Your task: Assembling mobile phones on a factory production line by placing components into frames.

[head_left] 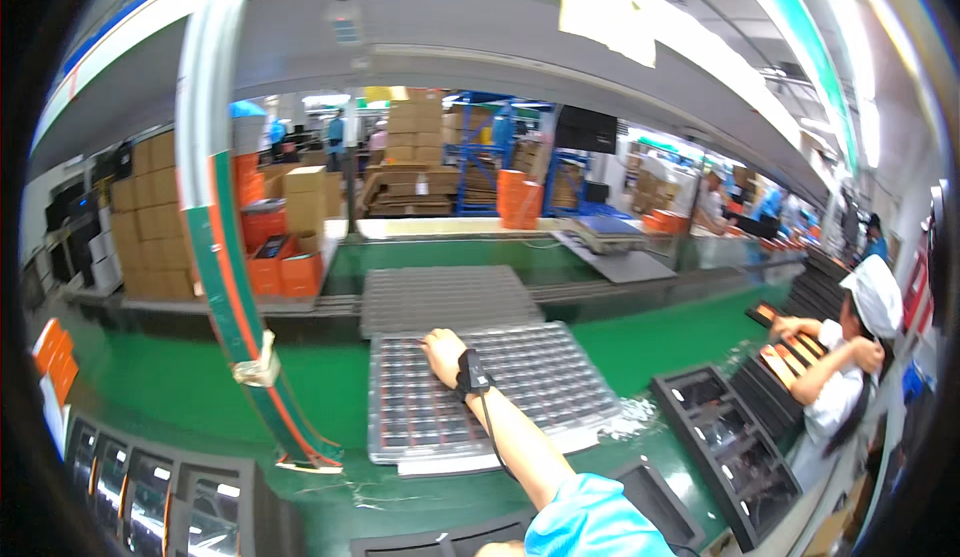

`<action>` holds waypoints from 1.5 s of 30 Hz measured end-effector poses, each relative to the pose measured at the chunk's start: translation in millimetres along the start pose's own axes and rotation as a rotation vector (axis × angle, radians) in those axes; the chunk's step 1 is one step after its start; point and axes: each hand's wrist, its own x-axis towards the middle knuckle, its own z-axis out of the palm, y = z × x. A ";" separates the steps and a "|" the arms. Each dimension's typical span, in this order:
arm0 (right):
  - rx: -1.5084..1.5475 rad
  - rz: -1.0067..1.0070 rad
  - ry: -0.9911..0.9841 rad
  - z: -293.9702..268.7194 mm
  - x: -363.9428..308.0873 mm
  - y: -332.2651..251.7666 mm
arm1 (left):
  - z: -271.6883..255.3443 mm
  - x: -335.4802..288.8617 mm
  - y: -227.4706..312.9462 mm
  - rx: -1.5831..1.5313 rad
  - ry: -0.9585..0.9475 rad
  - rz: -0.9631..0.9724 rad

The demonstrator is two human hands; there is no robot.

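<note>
One clear plastic tray (560,387) lies on the green table (630,332), with one grey ribbed sheet (450,297) just beyond it. One right hand (443,355) reaches across to the tray's far left part, one black strapped device (473,372) on its wrist, and one co-worker (830,407) in a white cap is at the right. The right grip has its fingers bent down over the tray; whether they pinch anything, I cannot tell. The left hand (500,550) seems to be the sliver of skin at the lower edge (most of it cut off), so its grip cannot be told either. The lower-left dark tray (262,502) is partly lost in the rim's shadow. The clear tray is shiny and roughly rectangular, split into rows of small cells with dark contents, the cells too small to count surely.
</note>
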 end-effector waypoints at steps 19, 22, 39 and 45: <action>0.695 0.120 -0.075 -327.2 -253.2 -180.4 | 2.1 -5.7 25.5 0.069 0.051 -0.100; 0.753 0.178 -0.096 -324.5 -253.2 -182.8 | 3.0 -2.6 26.2 0.021 0.063 -0.123; 0.845 0.233 -0.120 -332.1 -266.9 -181.2 | 5.5 -6.6 24.3 -0.105 0.129 -0.138; 0.815 0.258 -0.113 -336.0 -262.7 -185.0 | 3.7 -4.7 28.1 -0.127 0.147 -0.115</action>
